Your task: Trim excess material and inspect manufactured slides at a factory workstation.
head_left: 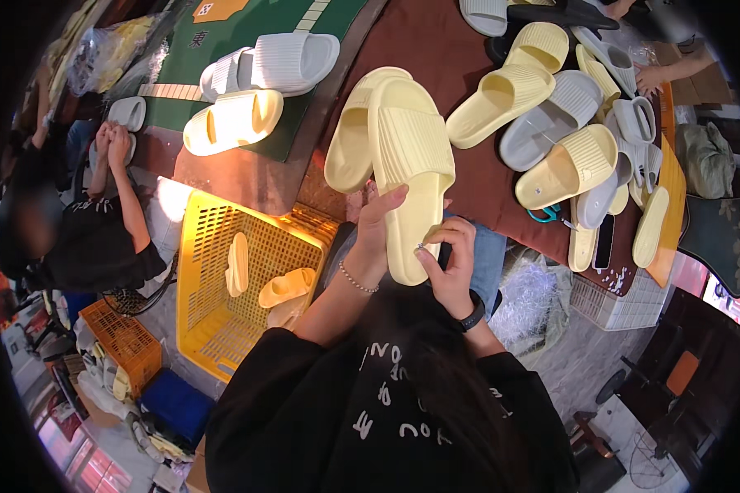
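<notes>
left hand [378, 220] raised, fingers grasping yellow slipper [411, 164] | right hand [446, 264] fingers grasping its heel

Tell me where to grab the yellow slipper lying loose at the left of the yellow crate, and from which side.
Probably grip the yellow slipper across its narrow middle, coming straight down from above: the yellow crate is open-topped and its mesh walls block the sides. The slipper lies apart from the other slippers, so fingers could close around both long edges.
</notes>
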`<move>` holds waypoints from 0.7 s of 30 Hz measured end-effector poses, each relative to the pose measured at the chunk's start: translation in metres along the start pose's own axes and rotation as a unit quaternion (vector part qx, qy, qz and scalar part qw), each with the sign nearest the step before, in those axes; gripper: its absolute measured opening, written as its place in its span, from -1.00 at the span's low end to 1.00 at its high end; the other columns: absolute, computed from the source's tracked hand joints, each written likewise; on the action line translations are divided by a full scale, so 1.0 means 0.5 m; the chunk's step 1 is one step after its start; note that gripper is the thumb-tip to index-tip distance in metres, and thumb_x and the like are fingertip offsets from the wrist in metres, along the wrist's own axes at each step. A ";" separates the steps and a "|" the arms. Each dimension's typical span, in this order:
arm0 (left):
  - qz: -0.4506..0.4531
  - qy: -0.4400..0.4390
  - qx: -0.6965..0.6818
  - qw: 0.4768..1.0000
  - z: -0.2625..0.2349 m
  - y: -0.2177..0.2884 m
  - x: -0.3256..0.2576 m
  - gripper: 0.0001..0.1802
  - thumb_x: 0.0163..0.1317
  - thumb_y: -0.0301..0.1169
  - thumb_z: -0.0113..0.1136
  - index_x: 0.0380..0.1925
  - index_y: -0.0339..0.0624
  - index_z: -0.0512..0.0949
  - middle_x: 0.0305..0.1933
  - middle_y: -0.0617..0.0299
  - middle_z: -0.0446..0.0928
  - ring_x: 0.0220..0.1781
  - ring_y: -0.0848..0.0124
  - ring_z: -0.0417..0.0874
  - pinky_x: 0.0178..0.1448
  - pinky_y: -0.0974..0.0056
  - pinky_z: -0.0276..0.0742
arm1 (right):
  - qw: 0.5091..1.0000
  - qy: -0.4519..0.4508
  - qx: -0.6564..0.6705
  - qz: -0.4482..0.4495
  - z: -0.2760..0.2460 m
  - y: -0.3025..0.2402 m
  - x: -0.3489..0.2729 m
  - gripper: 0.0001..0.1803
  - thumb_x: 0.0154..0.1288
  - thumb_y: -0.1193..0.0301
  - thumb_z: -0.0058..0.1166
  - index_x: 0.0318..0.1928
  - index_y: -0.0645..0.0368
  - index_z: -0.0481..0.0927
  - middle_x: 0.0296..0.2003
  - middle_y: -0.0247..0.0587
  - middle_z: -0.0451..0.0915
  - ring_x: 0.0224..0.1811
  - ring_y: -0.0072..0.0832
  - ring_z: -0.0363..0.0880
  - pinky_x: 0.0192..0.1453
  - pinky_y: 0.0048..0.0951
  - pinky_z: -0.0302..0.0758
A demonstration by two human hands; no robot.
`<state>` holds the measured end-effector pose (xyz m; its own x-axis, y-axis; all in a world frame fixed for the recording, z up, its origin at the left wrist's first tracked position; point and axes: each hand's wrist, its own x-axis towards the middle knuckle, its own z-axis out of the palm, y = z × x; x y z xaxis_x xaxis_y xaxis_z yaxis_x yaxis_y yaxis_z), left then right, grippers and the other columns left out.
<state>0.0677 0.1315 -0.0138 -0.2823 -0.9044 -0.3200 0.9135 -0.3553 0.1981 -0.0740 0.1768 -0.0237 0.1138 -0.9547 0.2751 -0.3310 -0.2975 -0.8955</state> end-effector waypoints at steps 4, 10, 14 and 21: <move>0.005 -0.004 0.029 1.000 0.008 0.001 -0.002 -0.33 0.12 -0.29 0.18 0.18 -0.45 0.27 0.01 -0.12 0.50 -0.02 0.03 0.62 0.04 0.10 0.62 | 1.000 0.013 0.018 0.014 -0.001 -0.001 -0.003 -0.69 -0.05 0.48 0.35 -0.26 0.14 0.53 -0.20 -0.23 0.47 -0.03 -0.20 0.35 0.11 -0.25 0.28; -0.005 -0.008 0.021 1.000 0.016 0.000 -0.006 -0.34 0.12 -0.30 0.17 0.18 -0.45 0.28 0.00 -0.11 0.51 0.00 0.08 0.62 0.05 0.15 0.60 | 0.999 0.027 0.028 0.022 0.003 0.001 -0.003 -0.73 -0.03 0.51 0.33 -0.28 0.15 0.55 -0.20 -0.22 0.48 -0.02 -0.20 0.37 0.13 -0.24 0.28; -0.007 -0.052 0.044 0.998 -0.014 -0.001 -0.003 -0.23 0.20 -0.18 0.09 0.27 -0.50 0.14 0.20 -0.27 0.36 0.16 -0.07 0.52 0.21 0.00 0.52 | 0.999 0.031 0.020 0.017 0.005 0.003 -0.001 -0.77 -0.02 0.54 0.31 -0.32 0.15 0.56 -0.23 -0.22 0.49 -0.04 -0.21 0.39 0.12 -0.24 0.29; 0.008 -0.045 0.098 0.994 -0.022 -0.006 0.001 -0.26 0.20 -0.19 0.09 0.26 -0.49 0.17 0.18 -0.24 0.39 0.15 -0.06 0.53 0.19 0.01 0.53 | 1.000 0.000 0.012 -0.002 -0.004 0.016 0.002 -0.77 0.00 0.58 0.27 -0.31 0.15 0.51 -0.20 -0.20 0.44 -0.02 -0.24 0.36 0.16 -0.26 0.28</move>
<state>0.0683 0.1348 -0.0245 -0.3016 -0.9242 -0.2341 0.8457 -0.3727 0.3820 -0.0786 0.1735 -0.0298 0.1155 -0.9535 0.2783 -0.3075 -0.3007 -0.9028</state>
